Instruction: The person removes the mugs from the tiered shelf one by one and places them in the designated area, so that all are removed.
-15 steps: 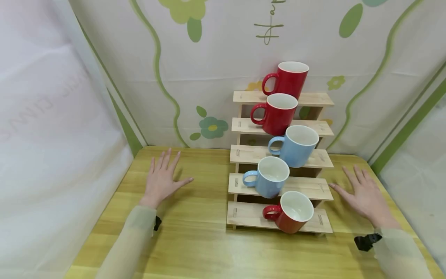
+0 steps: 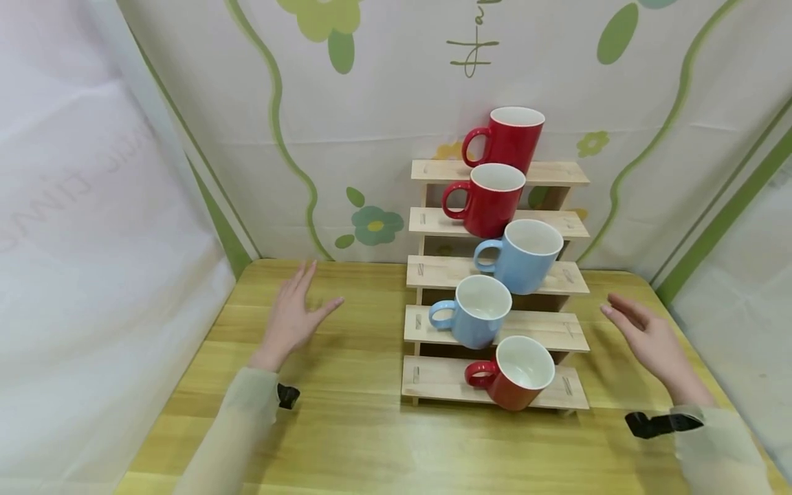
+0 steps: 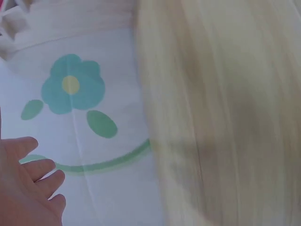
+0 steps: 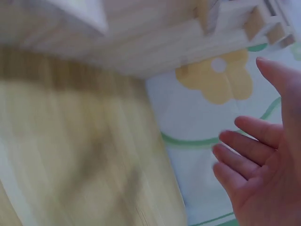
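Note:
A stepped wooden rack [image 2: 427, 321] holds one mug per tier. The top red mug [image 2: 516, 141] stands above a second red mug [image 2: 493, 206]. Lower come a light blue mug [image 2: 526, 261], another light blue mug [image 2: 479, 316] and, at the bottom, a red mug [image 2: 520, 378]. Every mug has its handle to the left. My left hand [image 2: 289, 320] hovers left of the rack, fingers extended and thumb spread, holding nothing. On the other side, my right hand [image 2: 652, 344] hangs beside the lower tiers, palm turned inward and fingers relaxed, also holding nothing.
The rack stands on a wooden table [image 2: 346, 426]. A patterned white cloth [image 2: 365, 103] hangs close behind it, and more white cloth [image 2: 105, 240] bounds the left side. Black straps with small devices sit at both wrists.
Both hands have lifted off the tabletop and turned, palms facing inward toward the rack. The view has shifted slightly; the mugs have stayed on their tiers.

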`<state>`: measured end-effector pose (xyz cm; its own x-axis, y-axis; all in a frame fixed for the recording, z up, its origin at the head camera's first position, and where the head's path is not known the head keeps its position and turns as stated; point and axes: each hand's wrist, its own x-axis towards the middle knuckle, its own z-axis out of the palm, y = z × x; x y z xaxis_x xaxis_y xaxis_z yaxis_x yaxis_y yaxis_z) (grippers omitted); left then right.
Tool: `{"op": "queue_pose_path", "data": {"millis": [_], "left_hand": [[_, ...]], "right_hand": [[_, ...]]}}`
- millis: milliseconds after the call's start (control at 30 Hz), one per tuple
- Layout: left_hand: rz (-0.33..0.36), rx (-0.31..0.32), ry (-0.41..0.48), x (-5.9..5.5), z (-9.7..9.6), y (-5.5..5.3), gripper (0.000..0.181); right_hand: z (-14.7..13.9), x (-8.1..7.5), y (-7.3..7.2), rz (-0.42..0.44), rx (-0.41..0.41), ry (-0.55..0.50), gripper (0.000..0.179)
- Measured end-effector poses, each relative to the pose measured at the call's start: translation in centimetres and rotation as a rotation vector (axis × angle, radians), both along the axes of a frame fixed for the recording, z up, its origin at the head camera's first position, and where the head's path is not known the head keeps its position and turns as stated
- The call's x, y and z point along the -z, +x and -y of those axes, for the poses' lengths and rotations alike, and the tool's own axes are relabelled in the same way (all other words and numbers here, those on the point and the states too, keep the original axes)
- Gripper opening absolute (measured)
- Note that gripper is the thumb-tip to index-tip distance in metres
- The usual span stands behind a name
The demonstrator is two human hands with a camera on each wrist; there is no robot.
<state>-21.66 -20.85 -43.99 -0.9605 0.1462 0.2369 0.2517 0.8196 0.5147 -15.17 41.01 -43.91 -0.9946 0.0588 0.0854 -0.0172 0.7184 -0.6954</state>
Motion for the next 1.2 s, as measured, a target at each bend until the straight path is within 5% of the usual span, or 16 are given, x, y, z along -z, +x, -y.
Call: {"op": "queue_pose_path", "data": {"millis": [133,367,867,1200], "left_hand": [[0.017,0.004,0.149,-0.7,-0.9,0.7,0.092],[-0.07,0.065,0.276,-1.9,-2.9,1.7,0.084],[-0.117,0.136,0.347,-2.8,-4.9,2.5,0.078],[-0.138,0.197,0.431,-5.2,-7.8,1.7,0.076]], "right_hand": [[0.9,-0.1,0.6,0.003,0.028,-0.147,0.058],[3.0,0.5,1.3,-0.003,0.034,-0.369,0.051],[4.7,2.2,1.2,0.076,0.086,-0.29,0.064],[4.6,2.9,1.3,0.045,0.076,-0.463,0.035]]}}
